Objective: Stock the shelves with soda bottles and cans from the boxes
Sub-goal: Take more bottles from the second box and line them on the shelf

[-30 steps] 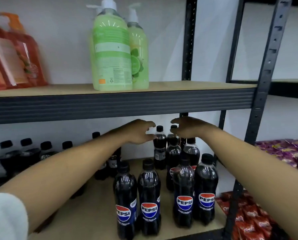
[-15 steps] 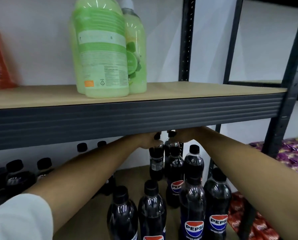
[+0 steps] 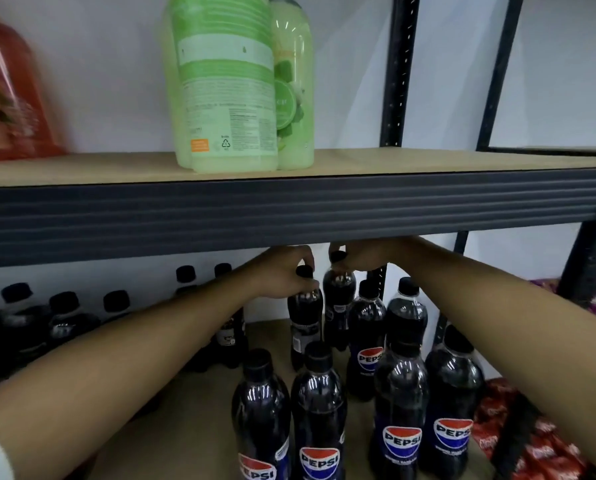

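Note:
Several dark Pepsi bottles with black caps stand in rows on the lower wooden shelf (image 3: 199,410). My left hand (image 3: 282,271) grips the neck of a back-row bottle (image 3: 303,313) just under its cap. My right hand (image 3: 362,254) holds the cap and neck of the bottle beside it (image 3: 338,299). Both hands reach deep under the upper shelf's dark front rail (image 3: 289,209), which hides part of the right hand. Nearer bottles (image 3: 319,410) stand in front, labels facing me.
More black-capped bottles (image 3: 61,317) line the lower shelf at the left. Green soap bottles (image 3: 227,84) and an orange one (image 3: 9,91) stand on the upper shelf. Dark metal uprights (image 3: 397,71) frame the shelving. Red snack packets (image 3: 539,445) lie at the lower right.
My view has dropped and moved closer. Both hands went from hovering open above the back bottles to closing on their necks.

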{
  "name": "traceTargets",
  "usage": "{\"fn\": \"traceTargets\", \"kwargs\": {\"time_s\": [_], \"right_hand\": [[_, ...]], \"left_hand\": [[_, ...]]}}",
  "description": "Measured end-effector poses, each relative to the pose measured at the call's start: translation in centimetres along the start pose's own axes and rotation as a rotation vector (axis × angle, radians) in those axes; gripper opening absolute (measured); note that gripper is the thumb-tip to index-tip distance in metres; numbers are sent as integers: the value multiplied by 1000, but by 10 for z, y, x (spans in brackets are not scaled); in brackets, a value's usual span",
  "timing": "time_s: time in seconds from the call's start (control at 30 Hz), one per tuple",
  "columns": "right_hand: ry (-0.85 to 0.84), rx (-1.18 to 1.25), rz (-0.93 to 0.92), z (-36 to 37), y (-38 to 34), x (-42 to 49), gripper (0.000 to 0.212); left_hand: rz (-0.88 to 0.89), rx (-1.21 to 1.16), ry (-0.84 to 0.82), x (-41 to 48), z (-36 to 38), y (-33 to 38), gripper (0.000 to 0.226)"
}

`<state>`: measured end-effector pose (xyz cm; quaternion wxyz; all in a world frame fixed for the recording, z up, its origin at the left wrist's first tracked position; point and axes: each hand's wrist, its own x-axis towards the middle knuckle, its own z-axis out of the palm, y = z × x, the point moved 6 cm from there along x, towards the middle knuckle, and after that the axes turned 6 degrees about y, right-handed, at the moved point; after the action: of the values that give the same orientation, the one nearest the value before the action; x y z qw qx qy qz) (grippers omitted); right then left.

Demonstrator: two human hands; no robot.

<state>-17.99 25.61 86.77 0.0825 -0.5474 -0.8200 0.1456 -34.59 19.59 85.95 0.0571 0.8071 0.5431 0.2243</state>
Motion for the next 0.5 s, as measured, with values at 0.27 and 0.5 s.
{"fn": "traceTargets", "kwargs": {"time_s": [0.27, 0.5], "right_hand": [[-24, -232, -301, 12, -70, -41, 17], [-76, -209, -424, 26, -87, -60, 27]], "left_hand": [[-17, 9, -50, -66, -30, -18, 17], [-16, -55, -77, -96, -30, -35, 38]]}}
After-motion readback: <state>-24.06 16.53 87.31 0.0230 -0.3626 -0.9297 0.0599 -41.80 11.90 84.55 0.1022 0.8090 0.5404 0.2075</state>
